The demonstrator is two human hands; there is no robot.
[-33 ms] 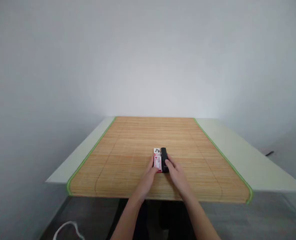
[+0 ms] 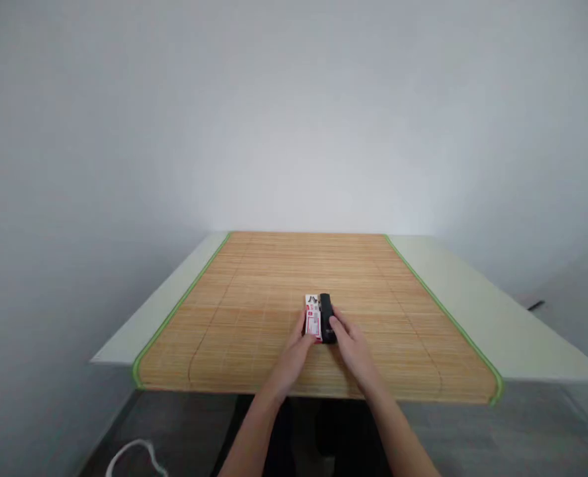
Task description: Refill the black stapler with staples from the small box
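A small white and red box [image 2: 312, 318] with a dark picture printed at its far end lies near the front middle of the mat. My left hand [image 2: 294, 354] grips it from the left, thumb at its near end. Right beside it is a black stapler [image 2: 326, 319], lengthwise and parallel to the box. My right hand [image 2: 351, 344] is closed around the stapler's right side with the thumb on top. The fingers of both hands are partly hidden behind the two things.
Under the hands is a bamboo mat [image 2: 294, 265] with green edging, spread over a white table [image 2: 453, 285]. A pale wall [image 2: 294, 132] stands behind. On the floor at lower left lies a white cable [image 2: 138, 442]; a small dark object [image 2: 536, 305] shows at right.
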